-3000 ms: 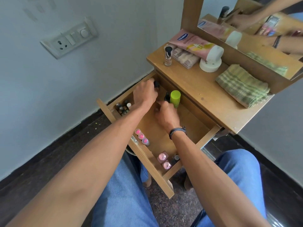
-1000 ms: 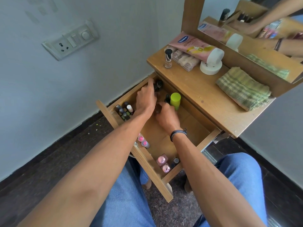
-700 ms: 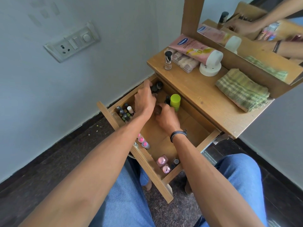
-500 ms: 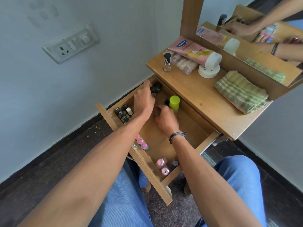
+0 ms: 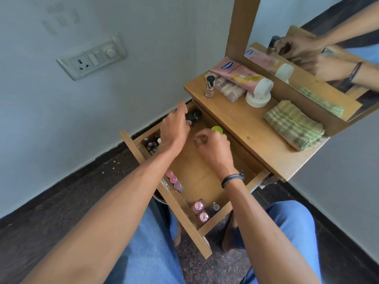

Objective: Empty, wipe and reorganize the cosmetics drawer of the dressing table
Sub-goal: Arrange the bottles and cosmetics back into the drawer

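Note:
The wooden drawer [image 5: 185, 212] is pulled out over my lap. My left hand [image 5: 174, 128] reaches to its back left corner, fingertips touching two dark bottles [image 5: 194, 116]. My right hand [image 5: 213, 147] hovers above the drawer's middle with curled, blurred fingers; whether it holds anything cannot be seen. Just behind it shows the cap of a green bottle [image 5: 217, 129]. Small dark bottles [image 5: 151, 143] stand at the front left, three pink-capped tubes [image 5: 174, 180] along the front wall, and pink-topped bottles [image 5: 200, 210] at the front right corner.
The table top [image 5: 242, 124] carries a nail polish bottle [image 5: 209, 87], a pink tube [image 5: 242, 76] lying over a clear case, a white round jar [image 5: 257, 98] and a folded checked cloth [image 5: 293, 124]. A mirror [image 5: 307, 48] stands behind. A wall is on the left.
My right hand has lifted away from beside the green bottle and curled up. My left hand has stayed at the dark bottles in the back corner.

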Action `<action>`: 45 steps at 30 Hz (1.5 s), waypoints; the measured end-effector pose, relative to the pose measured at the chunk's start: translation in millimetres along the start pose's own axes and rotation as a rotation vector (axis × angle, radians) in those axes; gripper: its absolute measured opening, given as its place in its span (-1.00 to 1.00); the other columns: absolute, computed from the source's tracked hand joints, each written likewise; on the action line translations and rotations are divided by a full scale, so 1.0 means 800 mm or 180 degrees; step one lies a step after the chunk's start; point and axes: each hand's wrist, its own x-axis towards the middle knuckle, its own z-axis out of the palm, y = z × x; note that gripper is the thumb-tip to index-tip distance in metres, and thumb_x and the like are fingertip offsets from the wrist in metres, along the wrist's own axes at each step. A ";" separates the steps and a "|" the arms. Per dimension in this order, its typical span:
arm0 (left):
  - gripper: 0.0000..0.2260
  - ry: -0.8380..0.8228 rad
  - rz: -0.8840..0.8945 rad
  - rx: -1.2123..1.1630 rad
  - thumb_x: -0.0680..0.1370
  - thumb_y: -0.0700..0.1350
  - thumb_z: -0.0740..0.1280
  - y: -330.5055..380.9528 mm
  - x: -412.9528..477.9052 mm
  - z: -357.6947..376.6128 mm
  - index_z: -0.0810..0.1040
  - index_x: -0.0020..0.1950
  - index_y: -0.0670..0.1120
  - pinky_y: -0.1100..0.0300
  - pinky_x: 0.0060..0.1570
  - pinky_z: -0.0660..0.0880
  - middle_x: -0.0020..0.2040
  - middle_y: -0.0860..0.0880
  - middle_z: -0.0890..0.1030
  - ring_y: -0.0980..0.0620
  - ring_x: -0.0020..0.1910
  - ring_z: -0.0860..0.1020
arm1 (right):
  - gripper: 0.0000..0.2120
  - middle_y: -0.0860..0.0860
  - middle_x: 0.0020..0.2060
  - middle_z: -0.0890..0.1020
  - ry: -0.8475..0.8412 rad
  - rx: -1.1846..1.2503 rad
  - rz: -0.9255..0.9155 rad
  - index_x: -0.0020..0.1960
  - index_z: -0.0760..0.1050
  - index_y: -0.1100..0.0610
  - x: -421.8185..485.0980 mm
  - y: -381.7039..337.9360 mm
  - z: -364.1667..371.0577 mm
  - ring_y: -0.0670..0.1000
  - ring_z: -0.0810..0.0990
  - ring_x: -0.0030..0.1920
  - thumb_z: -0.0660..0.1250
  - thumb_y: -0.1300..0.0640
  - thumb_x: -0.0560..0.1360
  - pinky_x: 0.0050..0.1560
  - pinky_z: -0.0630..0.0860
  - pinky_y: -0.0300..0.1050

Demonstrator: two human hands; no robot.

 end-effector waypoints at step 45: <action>-0.66 -0.0176 -0.0073 -0.0386 0.57 -0.05 0.37 -0.018 0.012 0.027 0.41 0.32 0.00 -0.05 0.26 0.30 0.32 -0.09 0.45 -0.13 0.31 0.37 | -0.74 -0.11 -0.09 0.66 0.1053 0.0118 -0.0315 0.06 0.51 0.03 0.028 -0.014 0.017 -0.05 0.62 -0.14 0.39 -0.05 0.43 -0.15 0.50 -0.12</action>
